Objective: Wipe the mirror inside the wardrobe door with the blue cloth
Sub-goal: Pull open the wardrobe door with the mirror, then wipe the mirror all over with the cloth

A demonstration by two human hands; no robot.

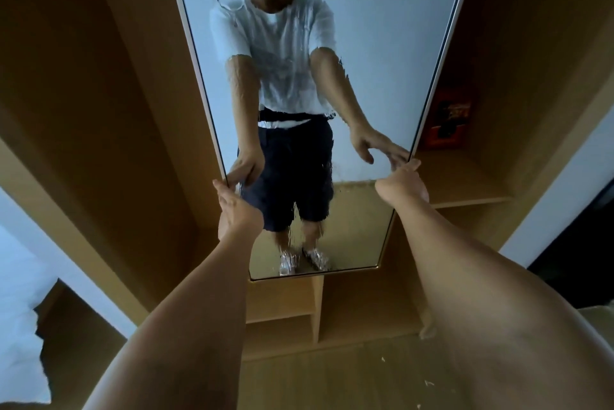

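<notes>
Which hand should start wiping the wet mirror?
Hard to choose. Both hands are bare, and no blue cloth is in view. The left hand holds the mirror at its left edge, the right hand at its right edge. Streaks cover the middle, so perhaps either, once it fetches the cloth.

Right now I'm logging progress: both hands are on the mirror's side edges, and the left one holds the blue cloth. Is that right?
Not quite. The head view shows the left hand on the left edge of the mirror and the right hand on the right edge, but neither holds a cloth; no blue cloth is in view. The glass shows wet streaks.
</notes>
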